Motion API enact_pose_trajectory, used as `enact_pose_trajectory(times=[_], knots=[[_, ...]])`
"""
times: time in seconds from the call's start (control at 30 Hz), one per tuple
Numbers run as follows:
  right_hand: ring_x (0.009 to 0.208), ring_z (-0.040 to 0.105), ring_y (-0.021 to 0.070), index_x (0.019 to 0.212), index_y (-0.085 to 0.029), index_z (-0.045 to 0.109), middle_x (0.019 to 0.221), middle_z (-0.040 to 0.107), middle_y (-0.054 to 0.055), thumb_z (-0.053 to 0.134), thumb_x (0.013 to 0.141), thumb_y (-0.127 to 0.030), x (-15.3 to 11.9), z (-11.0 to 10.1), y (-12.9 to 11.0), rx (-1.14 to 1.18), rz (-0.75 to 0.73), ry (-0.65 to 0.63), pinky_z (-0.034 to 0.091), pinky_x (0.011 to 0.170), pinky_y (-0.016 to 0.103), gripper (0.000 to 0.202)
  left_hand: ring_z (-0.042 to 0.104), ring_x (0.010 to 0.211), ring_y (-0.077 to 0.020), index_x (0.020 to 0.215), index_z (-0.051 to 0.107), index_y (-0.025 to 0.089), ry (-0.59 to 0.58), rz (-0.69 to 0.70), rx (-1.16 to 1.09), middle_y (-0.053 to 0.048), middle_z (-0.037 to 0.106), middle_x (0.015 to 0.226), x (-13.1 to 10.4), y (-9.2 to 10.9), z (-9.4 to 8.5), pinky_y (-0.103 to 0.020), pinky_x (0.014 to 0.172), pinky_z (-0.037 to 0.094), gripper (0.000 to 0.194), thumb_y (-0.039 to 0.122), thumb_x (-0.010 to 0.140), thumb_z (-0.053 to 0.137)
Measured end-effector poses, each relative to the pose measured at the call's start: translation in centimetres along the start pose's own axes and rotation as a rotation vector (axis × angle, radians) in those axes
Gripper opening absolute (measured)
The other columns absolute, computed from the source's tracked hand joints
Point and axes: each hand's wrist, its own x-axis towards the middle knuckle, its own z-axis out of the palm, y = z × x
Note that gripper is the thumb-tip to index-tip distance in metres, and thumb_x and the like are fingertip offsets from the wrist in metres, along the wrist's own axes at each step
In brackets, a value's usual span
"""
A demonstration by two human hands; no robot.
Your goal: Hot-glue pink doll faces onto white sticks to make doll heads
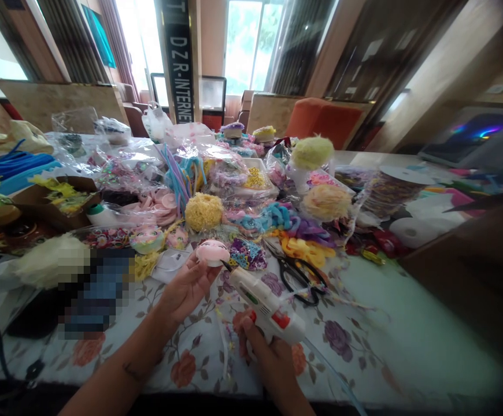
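Note:
Between its fingers, my left hand holds up a small pink doll head with a white lower edge. My right hand is wrapped round the handle of a white hot glue gun with red parts. The gun's dark nozzle points up and left, at the underside of the doll head; whether it touches cannot be made out. Just behind the head are a yellow yarn pompom and a purple and teal beaded bundle. Black-handled scissors lie right of the gun.
A floral tablecloth covers the table. Craft supplies are piled across its back: orange-yellow loops, a pale pompom, and a ribbon spool. On the left are a cream pompom and a cardboard box. A dark cable runs lower left.

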Motion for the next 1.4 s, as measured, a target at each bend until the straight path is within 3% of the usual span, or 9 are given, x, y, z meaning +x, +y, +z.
enact_pose_trajectory(times=[0.2,0.47,0.7,1.4], knots=[[0.047,0.049,0.016,0.067,-0.021,0.059,0.044,0.049,-0.002,0.059,0.078,-0.06,-0.4,0.0,-1.8,-0.055,0.038,0.086,0.042,0.05,0.028,0.041,0.064,0.106,-0.0192,0.139,0.043,0.022,-0.019,-0.001,0.006,-0.006,0.068,0.115,0.1,0.1,0.0,-0.028,0.099,0.046,0.061,0.014,0.082,0.066],[0.047,0.046,0.0129,0.07,-0.019,0.055,0.049,0.051,-0.002,0.058,0.082,-0.055,0.1,-0.2,0.1,0.023,-0.002,-0.024,0.039,0.05,0.026,0.039,0.067,0.096,-0.0156,0.139,0.043,0.02,-0.027,-0.008,-0.011,-0.007,0.07,0.11,0.1,0.0,-0.3,-0.026,0.095,0.049,0.057,0.01,0.085,0.06],[0.044,0.046,0.0125,0.07,-0.017,0.058,0.046,0.051,-0.002,0.059,0.081,-0.056,0.1,-0.2,-0.2,0.02,0.001,0.024,0.038,0.047,0.024,0.04,0.064,0.104,-0.0172,0.141,0.04,0.02,-0.043,-0.007,-0.016,-0.008,0.066,0.12,0.2,0.1,-0.2,-0.028,0.098,0.048,0.056,0.011,0.088,0.057],[0.042,0.043,0.0117,0.066,-0.018,0.058,0.045,0.051,-0.003,0.058,0.08,-0.052,0.0,0.0,-0.8,0.005,-0.002,0.055,0.037,0.046,0.024,0.037,0.066,0.101,-0.0168,0.139,0.043,0.019,-0.041,-0.021,-0.025,-0.008,0.068,0.114,0.1,0.2,-0.2,-0.028,0.096,0.049,0.051,0.011,0.089,0.053]])
